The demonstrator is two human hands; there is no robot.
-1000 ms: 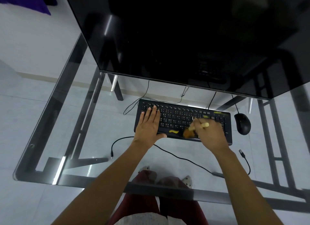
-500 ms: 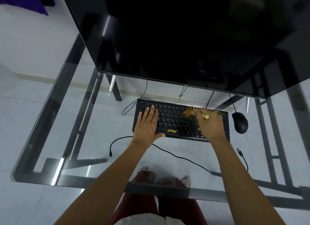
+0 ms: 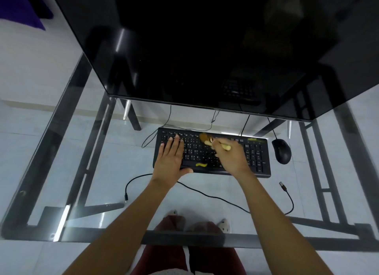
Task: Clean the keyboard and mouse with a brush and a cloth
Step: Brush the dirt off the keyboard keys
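Observation:
A black keyboard (image 3: 254,153) lies on the glass desk (image 3: 102,155) under the monitor's lower edge. My left hand (image 3: 171,158) rests flat on its left half, fingers together and straight. My right hand (image 3: 230,156) grips a small brush (image 3: 207,139) with a pale wooden handle. The brown bristles touch the top key rows near the keyboard's middle. A black mouse (image 3: 281,150) sits just right of the keyboard, untouched. No cloth is in view.
A large dark monitor (image 3: 205,49) fills the upper view and overhangs the desk. A loose black cable (image 3: 215,197) runs across the glass in front of the keyboard, its plugs lying at left and right. My knees show below the desk's front edge.
My right hand carried the brush from the keyboard's lower rows up to the top rows and slightly left. My left hand stayed flat on the left half.

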